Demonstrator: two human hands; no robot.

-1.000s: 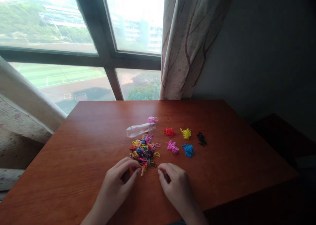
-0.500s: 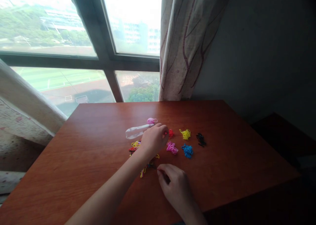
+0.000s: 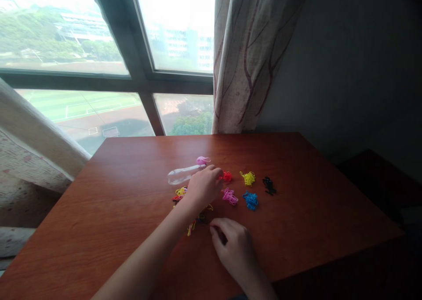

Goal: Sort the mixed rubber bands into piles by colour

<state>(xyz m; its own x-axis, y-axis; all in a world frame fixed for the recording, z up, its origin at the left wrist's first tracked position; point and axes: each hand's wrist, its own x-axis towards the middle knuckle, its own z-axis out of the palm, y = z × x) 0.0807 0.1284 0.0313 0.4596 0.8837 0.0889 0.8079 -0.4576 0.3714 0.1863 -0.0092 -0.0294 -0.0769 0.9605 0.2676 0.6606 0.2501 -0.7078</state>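
My left hand [image 3: 203, 186] reaches across the mixed pile of coloured rubber bands [image 3: 180, 193], fingers curled together right beside the small red pile [image 3: 227, 176]. What the fingertips pinch is hidden. My right hand [image 3: 233, 247] rests on the table just in front of the mixed pile, fingers bent and pressed down, their contents out of sight. Sorted little piles lie to the right: pink [image 3: 229, 196], yellow [image 3: 248, 177], blue [image 3: 251, 200] and black [image 3: 269, 185].
A clear plastic bottle [image 3: 182, 175] lies on its side behind the mixed pile, with a pink cap [image 3: 202, 160] at its mouth. The wooden table [image 3: 108, 212] stands against a window with a curtain [image 3: 250, 58] at the back.
My left hand left the near edge of the mixed pile and reached forward over it to the red pile. My right hand stayed in place.
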